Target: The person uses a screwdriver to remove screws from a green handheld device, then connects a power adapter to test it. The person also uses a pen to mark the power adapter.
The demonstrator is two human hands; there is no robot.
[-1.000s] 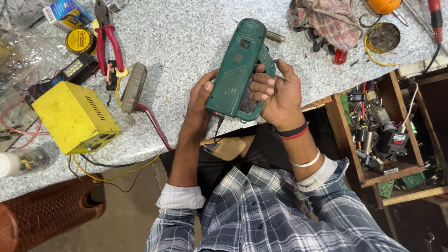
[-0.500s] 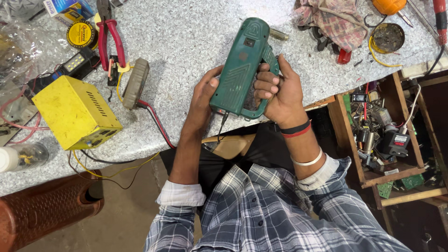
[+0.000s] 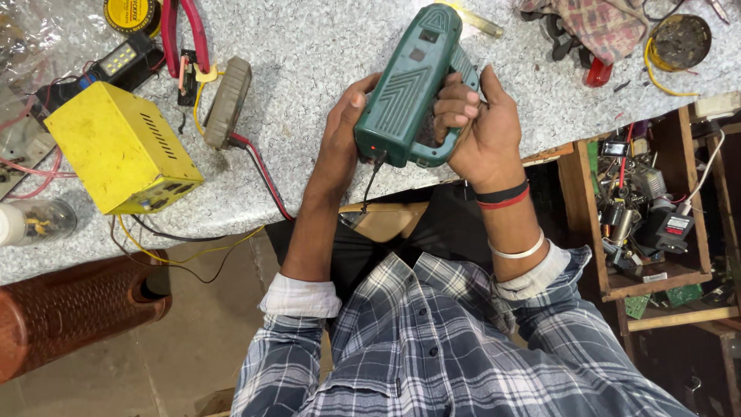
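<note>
While I sit at the desk (image 3: 309, 69), I hold a green power tool (image 3: 409, 85) over its near edge with both hands. My right hand (image 3: 482, 127) is closed through the tool's handle, fingers (image 3: 455, 104) curled tight around the grip. My left hand (image 3: 343, 131) cups the tool's left side, thumb pressed against the casing. A thin cord hangs from the tool's near end. Left of it lie a brush (image 3: 226, 102) and a yellow box (image 3: 120, 147); a checked cloth (image 3: 598, 27) lies far right.
</note>
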